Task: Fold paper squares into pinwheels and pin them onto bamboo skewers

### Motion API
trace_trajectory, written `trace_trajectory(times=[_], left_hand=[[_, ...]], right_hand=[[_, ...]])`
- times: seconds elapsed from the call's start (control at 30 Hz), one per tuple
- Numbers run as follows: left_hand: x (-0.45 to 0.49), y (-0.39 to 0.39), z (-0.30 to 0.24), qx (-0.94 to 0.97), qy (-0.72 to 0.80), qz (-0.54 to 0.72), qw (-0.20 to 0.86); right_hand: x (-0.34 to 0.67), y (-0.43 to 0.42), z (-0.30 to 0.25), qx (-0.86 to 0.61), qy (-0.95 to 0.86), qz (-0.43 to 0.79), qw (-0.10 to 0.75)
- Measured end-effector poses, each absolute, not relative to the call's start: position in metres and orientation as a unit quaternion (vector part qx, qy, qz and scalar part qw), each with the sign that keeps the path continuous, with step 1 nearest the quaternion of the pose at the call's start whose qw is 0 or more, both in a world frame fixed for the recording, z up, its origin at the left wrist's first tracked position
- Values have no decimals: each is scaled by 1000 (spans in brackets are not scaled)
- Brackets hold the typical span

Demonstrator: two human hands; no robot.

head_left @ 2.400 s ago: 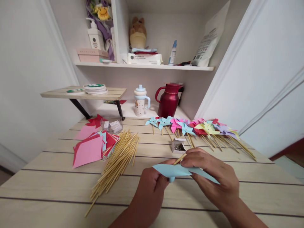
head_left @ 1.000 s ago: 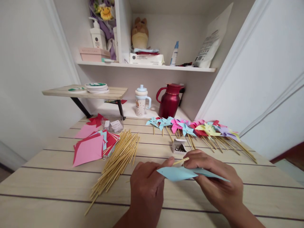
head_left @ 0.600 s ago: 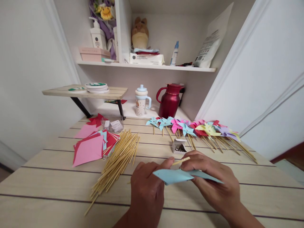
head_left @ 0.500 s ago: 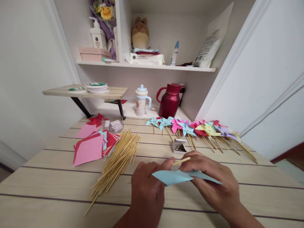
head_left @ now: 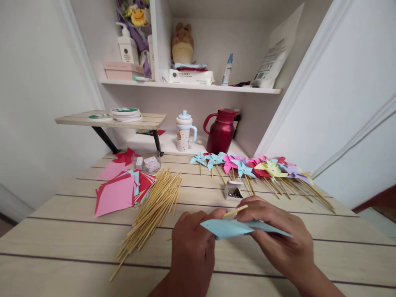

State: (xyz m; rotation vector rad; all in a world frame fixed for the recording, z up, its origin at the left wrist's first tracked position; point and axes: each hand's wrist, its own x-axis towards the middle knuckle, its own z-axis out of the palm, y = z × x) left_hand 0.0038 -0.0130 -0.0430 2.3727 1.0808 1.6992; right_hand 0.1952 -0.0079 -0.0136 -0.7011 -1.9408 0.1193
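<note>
A light blue paper pinwheel (head_left: 227,229) is held over the near part of the table, seen almost edge-on. My left hand (head_left: 192,247) is closed at its left tip, the thumb lying along the top. From the other side my right hand (head_left: 286,239) pinches the pinwheel, fingers above and thumb beneath. A short length of wooden stick (head_left: 235,210) shows between the two hands, just behind the paper; its right end meets my right fingertips. Just beyond them stands a small open box (head_left: 234,193) with metal pins inside.
Finished pinwheels (head_left: 243,168) on sticks lie at the back right. Left of my hands are a heap of wooden sticks (head_left: 151,214), coloured paper squares (head_left: 116,196) and a clear container of small boxes (head_left: 151,164). A cup (head_left: 183,134) and a red jug (head_left: 220,134) stand behind.
Both hands and the light blue pinwheel have shifted very slightly to the right. The grip looks the same, and everything else is still.
</note>
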Motion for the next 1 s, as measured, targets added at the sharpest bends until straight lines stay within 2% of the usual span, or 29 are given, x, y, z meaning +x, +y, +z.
trace_trajectory(times=[1.0], left_hand=[[3, -16, -41, 767, 331, 549, 1]], right_hand=[[191, -8, -11, -297, -793, 57, 528]])
